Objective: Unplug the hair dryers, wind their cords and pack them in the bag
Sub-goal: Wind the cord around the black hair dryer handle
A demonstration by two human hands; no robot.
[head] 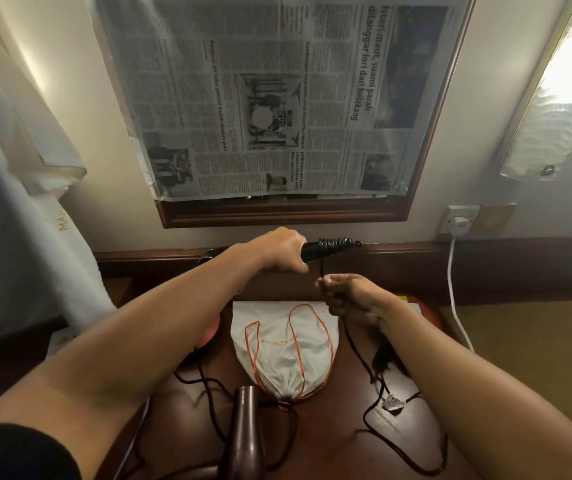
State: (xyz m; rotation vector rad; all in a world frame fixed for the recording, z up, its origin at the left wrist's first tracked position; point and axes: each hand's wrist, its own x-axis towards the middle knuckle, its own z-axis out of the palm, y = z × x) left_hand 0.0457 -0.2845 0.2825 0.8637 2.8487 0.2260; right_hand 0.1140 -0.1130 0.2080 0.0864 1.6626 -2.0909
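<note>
Both arms outstretched, left hand (282,251) gripping dryer (315,250)

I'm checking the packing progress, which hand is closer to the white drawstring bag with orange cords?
Right. The right hand pinches the black cord just above the bag's top right corner. The left hand is farther up, gripping the black hair dryer by its handle near the wall.
</note>
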